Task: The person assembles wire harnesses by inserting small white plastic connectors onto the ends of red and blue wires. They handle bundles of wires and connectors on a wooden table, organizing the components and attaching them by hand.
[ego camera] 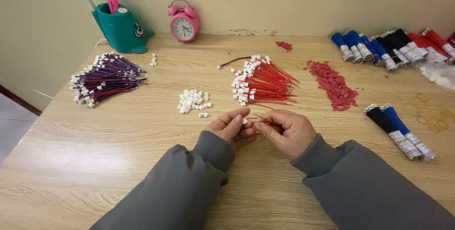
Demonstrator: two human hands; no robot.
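Note:
My left hand point(231, 128) and my right hand point(286, 131) meet over the wooden table point(118, 130), both in grey sleeves. Between the fingertips sits a small white connector point(245, 121), pinched by my left hand. My right hand grips a thin red wire point(262, 119) whose end meets the connector. Just beyond the hands lies a bundle of red wires with white connectors point(263, 82). A small heap of loose white connectors point(193, 101) lies to the left of it.
A pile of purple and red wired connectors point(106, 77) lies far left. Red plastic pieces point(332, 84) spread right of centre. Blue, black and red wire bundles point(393, 47) line the back right; another bundle point(398, 124) lies near right. A teal holder point(121, 27) and pink alarm clock point(183, 21) stand at the wall.

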